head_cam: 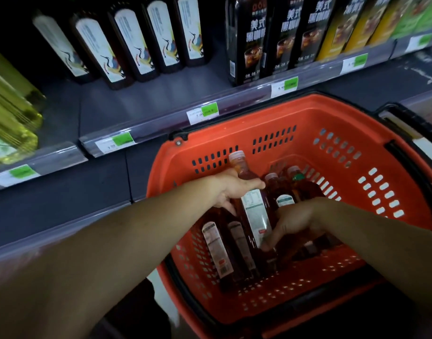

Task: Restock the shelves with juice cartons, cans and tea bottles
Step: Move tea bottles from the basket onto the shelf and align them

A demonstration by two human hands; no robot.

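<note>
An orange shopping basket (307, 123) sits below the shelf and holds several reddish-brown tea bottles with white labels. My left hand (230, 192) grips one tea bottle (255, 214) by its upper body, its pale cap pointing toward the shelf. My right hand (293, 223) reaches into the basket with fingers curled round the lower end of a bottle; which bottle it holds is hard to tell. More tea bottles (216, 248) lie beside them on the left, and others (283, 192) lie behind my right hand.
The grey shelf (141, 104) above the basket has open floor in front of dark bottles with white crane labels (134, 42). Black coffee bottles (249, 37) stand to the right, yellow-green bottles (9, 113) at the left. Price tags line the shelf edge.
</note>
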